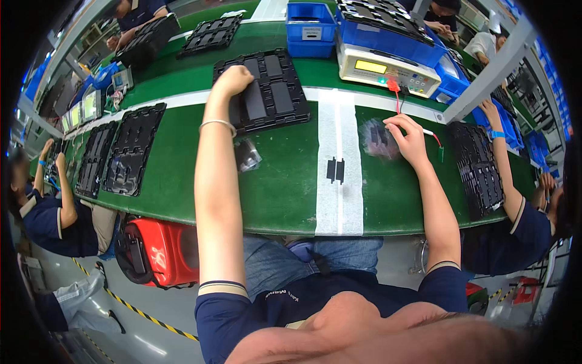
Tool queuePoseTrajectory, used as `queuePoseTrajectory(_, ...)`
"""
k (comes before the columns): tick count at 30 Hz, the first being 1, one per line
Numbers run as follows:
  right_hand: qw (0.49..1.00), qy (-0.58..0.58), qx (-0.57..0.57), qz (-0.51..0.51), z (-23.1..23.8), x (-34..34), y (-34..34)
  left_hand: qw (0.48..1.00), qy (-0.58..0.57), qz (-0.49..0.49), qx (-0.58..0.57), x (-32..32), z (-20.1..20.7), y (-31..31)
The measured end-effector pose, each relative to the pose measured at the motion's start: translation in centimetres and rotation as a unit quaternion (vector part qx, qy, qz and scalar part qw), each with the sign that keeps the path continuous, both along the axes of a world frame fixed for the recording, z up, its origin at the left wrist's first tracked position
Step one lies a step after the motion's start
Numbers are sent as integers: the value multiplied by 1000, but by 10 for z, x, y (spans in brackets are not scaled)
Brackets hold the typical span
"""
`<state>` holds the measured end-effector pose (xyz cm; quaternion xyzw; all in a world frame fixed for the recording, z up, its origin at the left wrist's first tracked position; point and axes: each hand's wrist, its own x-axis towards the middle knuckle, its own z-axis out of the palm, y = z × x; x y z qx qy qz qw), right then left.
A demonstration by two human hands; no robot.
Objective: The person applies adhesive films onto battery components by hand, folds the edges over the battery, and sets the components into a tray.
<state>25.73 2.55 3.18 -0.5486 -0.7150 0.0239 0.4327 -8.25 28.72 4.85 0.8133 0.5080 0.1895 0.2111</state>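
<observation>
My left hand [235,79] is closed over the left side of a black moulded tray [300,109]. Whatever its fingers may hold is hidden. Flat dark rectangular pieces [280,97] lie in the tray's pockets. My right hand [408,137] is pinched closed beside a crumpled clear plastic film [377,139] with small dark strips in it. I cannot make out what is between its fingertips. Between my hands, two small black strips [335,170] lie on a white band [339,206]. Below the tray is a small clear plastic bag [247,155].
A cream test meter [388,70] with a lit yellow display stands behind my right hand; a red lead [398,100] runs down from it. Blue bins [311,30] stand at the back. More black trays [134,148] lie on the green bench [279,200]. Co-workers sit at both sides.
</observation>
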Motion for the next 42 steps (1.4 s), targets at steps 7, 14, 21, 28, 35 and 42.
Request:
queuePoseTrajectory(7, 998, 7, 34, 53, 13, -16, -2, 970, -239, 19, -27, -4, 41, -42)
queuePoseTrajectory(14, 955, 260, -61, 131, 27, -73, 2, 935, -318, -157, -30, 65, 51, -145)
queuePoseTrajectory(21, 909, 342, -147, 186, 19, -104, -21, 821, -502, -235, -135, 76, 12, -216)
queuePoseTrajectory(28, 880, 432, -102, 169, 12, -99, -26, 768, -434, -278, -380, 78, -20, -232)
queuePoseTrajectory(35, 905, 379, -109, 159, 13, -90, -23, 780, -392, -288, -394, 83, -18, -234)
queuePoseTrajectory(42, 924, 340, -124, 121, 7, -88, -27, 767, -383, -283, -429, 82, -28, -234)
